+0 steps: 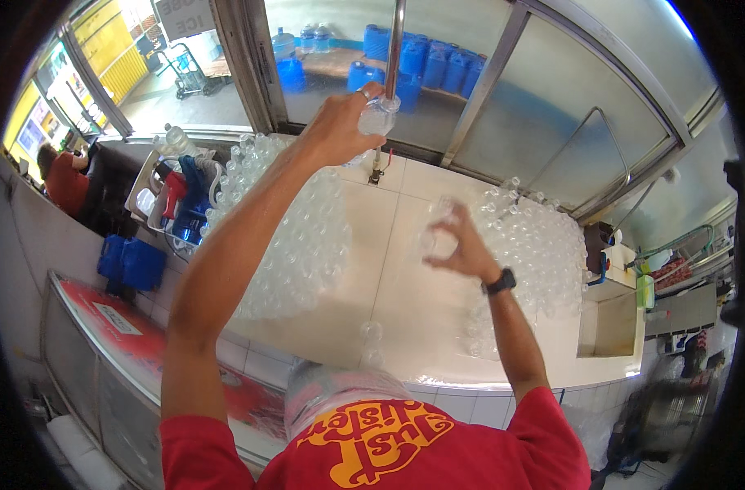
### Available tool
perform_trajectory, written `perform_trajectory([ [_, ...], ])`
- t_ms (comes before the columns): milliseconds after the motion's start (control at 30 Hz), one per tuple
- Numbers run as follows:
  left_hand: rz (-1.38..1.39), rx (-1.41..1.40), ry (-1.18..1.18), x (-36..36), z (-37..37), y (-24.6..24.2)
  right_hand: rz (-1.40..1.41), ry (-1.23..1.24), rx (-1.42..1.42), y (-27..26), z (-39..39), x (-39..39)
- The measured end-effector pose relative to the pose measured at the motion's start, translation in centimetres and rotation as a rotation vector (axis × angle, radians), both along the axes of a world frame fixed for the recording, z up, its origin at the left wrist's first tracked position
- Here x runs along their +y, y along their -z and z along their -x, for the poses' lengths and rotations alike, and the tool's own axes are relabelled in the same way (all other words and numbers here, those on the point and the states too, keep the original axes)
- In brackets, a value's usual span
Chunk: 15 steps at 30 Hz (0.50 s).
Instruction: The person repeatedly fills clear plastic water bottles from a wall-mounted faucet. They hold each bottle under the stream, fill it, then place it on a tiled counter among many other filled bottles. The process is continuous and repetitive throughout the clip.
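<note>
My left hand [342,128] is raised over the counter, its fingers around a clear plastic bottle [380,117]. That bottle is right against a vertical metal pipe [396,55]; whether the pipe passes into it or behind it I cannot tell. Lower down, a small tap with a red lever [389,158] is fixed near the back of the counter. My right hand [464,245], blurred, curls around another clear bottle [432,240] above the pale tiled counter [372,275]. Many clear bottles [299,245] crowd the left side, and another group [538,257] stands at right.
A lone clear bottle [371,340] is near the front edge. Left of the bottles sits a basin [141,199] with a red-handled item [175,190]. Glass panels [568,135] rise behind the counter, with blue jugs [412,55] beyond. A person [69,184] sits at far left.
</note>
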<state>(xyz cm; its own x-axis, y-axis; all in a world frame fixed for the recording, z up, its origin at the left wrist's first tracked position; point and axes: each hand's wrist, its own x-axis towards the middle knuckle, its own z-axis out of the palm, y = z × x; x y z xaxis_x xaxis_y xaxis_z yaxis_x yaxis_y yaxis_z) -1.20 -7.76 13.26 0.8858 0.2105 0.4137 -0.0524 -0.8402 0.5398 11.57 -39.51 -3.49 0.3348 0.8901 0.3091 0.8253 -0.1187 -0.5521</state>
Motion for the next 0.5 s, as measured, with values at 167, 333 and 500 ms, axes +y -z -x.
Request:
perform_trajectory([
  [167, -0.046, -0.02, -0.006, -0.2, 0.1, 0.8, -0.202, 0.08, -0.22, -11.3, -3.7, 4.9],
  [333, 0.029, 0.071, 0.012, -0.1, 0.3, 1.6, -0.214, 0.202, -0.46, -16.6, -3.9, 8.7],
  [500, 0.019, 0.056, 0.031, 0.0, 0.2, 2.3, -0.104, 0.324, -0.71, -18.6, -3.7, 10.6],
])
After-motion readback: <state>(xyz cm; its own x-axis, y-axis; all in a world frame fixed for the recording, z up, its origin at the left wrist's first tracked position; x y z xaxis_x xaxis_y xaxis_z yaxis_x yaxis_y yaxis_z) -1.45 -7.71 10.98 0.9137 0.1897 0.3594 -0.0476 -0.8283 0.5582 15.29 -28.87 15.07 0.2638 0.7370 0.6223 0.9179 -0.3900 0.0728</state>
